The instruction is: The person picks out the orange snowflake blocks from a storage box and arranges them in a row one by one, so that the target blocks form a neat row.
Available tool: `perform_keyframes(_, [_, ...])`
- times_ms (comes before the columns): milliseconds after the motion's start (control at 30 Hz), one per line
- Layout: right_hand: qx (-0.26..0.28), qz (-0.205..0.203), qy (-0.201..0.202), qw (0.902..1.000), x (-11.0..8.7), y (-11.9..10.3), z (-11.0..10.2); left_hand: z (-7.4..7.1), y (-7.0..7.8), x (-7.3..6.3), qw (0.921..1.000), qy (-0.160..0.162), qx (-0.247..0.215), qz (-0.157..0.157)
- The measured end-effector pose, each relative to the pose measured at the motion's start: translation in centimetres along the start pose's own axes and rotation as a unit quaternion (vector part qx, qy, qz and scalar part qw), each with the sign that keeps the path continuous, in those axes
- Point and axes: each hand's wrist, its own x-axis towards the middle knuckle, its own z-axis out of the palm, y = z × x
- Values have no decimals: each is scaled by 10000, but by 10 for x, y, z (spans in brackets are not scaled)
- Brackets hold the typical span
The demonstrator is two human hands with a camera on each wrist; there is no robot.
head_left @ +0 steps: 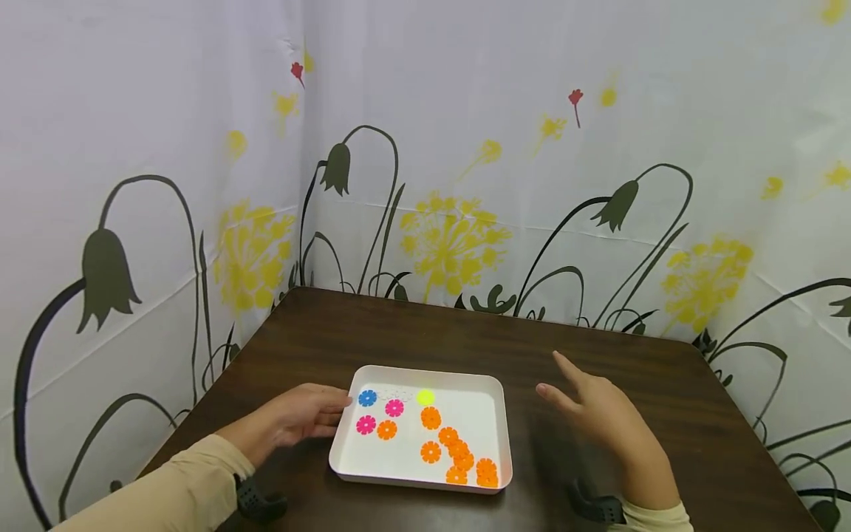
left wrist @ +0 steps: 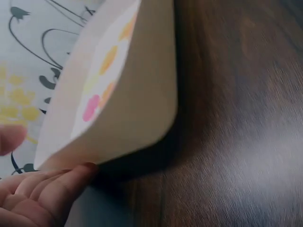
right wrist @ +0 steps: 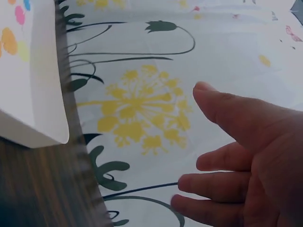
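White tray (head_left: 379, 462) of notched discs (head_left: 431, 418), mostly orange, two pink, one blue, one yellow, straight-fingered left hand (head_left: 302, 414) touching it, right hand (head_left: 603, 414) spread.

Room over the white tray (head_left: 402, 457) — raised rim (head_left: 425, 372) all round, left fingers (head_left: 329, 401) alongside

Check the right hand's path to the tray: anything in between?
Nothing visible. In the head view, only tabletop shows between the right hand and the tray's right wall. The left hand touches the opposite side, out of that path.
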Motion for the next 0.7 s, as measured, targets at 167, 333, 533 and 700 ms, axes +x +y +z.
perform_keyframes(167, [846,-211,-1,9962,-5,8,2,3,2,0,9981,392,453,-112])
perform_keyframes(333, [3205,-599,-636,9432,3,13,6,7,4,-1,9968,503,592,-209])
perform_keyframes(533, [5834,-522,-2303,7771,40,-11,16,9,4,2,9967,392,687,-179])
perform_keyframes(700, [5336,487,-2876,7938,74,-49,44,7,1,0,9968,378,670,-214])
